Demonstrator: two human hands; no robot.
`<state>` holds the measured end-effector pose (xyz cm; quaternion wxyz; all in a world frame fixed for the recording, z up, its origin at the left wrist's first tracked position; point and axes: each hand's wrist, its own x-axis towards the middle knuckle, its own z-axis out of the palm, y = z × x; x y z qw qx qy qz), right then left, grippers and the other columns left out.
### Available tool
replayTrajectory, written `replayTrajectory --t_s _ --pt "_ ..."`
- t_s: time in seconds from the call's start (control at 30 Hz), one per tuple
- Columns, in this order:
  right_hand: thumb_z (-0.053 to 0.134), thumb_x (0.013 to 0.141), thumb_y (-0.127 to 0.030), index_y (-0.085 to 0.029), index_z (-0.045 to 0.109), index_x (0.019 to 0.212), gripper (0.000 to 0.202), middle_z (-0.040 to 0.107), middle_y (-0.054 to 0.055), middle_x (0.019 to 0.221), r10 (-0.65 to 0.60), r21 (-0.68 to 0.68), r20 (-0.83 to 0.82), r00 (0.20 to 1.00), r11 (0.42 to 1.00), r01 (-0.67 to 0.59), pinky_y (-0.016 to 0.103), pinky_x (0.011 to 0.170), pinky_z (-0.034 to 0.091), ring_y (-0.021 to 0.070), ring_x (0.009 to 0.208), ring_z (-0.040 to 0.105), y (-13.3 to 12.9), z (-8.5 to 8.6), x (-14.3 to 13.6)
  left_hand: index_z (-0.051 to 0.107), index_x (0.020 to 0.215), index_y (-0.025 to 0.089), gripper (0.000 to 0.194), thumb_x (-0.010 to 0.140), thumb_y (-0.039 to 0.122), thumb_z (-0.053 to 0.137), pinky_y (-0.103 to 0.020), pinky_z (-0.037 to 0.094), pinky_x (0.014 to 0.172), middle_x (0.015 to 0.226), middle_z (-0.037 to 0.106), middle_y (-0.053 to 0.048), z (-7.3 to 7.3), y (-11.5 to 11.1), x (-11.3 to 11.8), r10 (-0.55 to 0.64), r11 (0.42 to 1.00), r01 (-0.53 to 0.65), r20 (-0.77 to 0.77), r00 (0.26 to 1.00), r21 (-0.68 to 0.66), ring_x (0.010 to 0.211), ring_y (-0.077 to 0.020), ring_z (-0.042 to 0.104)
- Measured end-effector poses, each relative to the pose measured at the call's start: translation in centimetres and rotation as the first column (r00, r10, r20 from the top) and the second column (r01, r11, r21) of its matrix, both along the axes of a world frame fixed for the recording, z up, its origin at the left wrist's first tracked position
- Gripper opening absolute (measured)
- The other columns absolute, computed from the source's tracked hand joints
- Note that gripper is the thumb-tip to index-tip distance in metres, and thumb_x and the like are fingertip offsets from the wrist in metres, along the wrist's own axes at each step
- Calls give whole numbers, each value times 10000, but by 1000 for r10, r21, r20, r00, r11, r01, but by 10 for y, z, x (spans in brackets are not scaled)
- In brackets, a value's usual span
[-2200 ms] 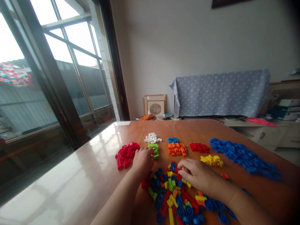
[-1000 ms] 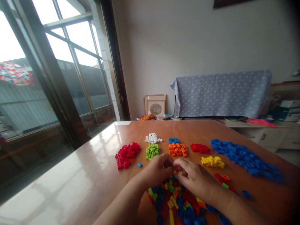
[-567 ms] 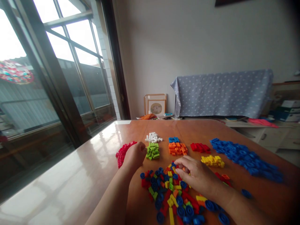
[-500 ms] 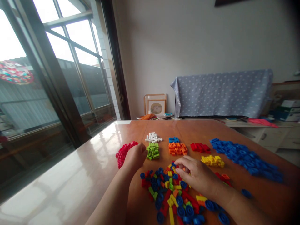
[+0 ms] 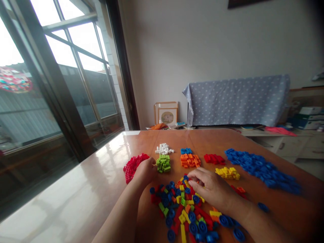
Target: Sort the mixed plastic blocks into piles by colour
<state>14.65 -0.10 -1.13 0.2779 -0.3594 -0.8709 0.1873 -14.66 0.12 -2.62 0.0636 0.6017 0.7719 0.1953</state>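
My left hand (image 5: 146, 171) is closed with its fingertips pinched at the left edge of a light green brick pile (image 5: 163, 163). Whatever lies between those fingertips is hidden. Beside that hand, on its left, is a heap of pinkish-red bricks (image 5: 133, 166), partly covered by the hand. My right hand (image 5: 211, 184) hovers palm down at the upper right of a mixed heap of bricks (image 5: 182, 201). Its fingers are loosely bent, with a gap between thumb and index finger. Red, yellow, green, orange and blue pieces make up the heap, including several round blue ones (image 5: 193, 227).
Sorted piles stand farther back: white bricks (image 5: 164, 148), orange bricks (image 5: 190, 160), blue bricks (image 5: 186, 151), red bricks (image 5: 214, 159) and yellow bricks (image 5: 227, 173). A long blue pile (image 5: 260, 168) stretches along the right of the wooden table (image 5: 106, 192). One round blue piece (image 5: 263, 207) lies alone.
My left hand has shifted slightly left and down beside the green pile. My right hand stays almost still over the mixed heap. The whole view has drifted a little.
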Motion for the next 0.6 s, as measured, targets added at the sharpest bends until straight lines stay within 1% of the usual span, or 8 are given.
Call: replayTrajectory --t_s 0.07,0.13,0.2,0.37,0.47,0.6 --pt "565 907 -238 -243 683 979 139 679 9 915 -1 -1 3 1000 1000 1 267 736 469 156 783 648 0 1 0 663 1007 208 232 805 167 555 -238 416 654 917 733 -46 2 -1 -2 11 1000 -11 -15 1000 -11 806 -184 659" --pt "561 908 -234 -240 684 972 138 678 9 904 0 -2 2 1000 1000 0 268 738 471 155 780 649 -1 2 0 661 1004 216 267 773 138 553 -236 413 661 928 730 -40 2 -3 -6 11 1000 -12 -35 999 -19 819 -183 658" --pt "560 908 -232 -236 684 973 140 679 14 905 6 -3 0 1000 1000 -6 268 739 473 158 789 650 -1 3 0 664 988 223 257 756 156 574 -239 403 653 941 726 -41 2 -5 -12 -12 999 10 -60 998 -41 826 -188 655" --pt "558 912 -246 -232 686 966 139 684 24 896 9 3 6 1000 1000 -9 272 724 475 165 774 645 0 2 1 673 957 236 240 729 312 677 -247 363 605 957 717 -50 -3 -9 -20 -95 989 84 -90 991 -126 783 -199 641" --pt "551 920 -252 -235 686 964 143 683 21 897 7 8 18 1000 1000 -7 272 721 471 163 768 641 0 0 1 676 922 240 224 703 288 689 -248 348 605 964 714 -44 -4 -9 -18 -119 985 103 -119 986 -138 790 -197 637" --pt "556 921 -256 -238 683 967 137 673 9 884 8 4 22 1000 1000 -8 270 725 467 154 751 632 1 -2 1 668 917 234 217 703 221 638 -248 342 592 905 709 -36 -1 -9 -14 -73 992 63 -94 993 -107 755 -186 626"
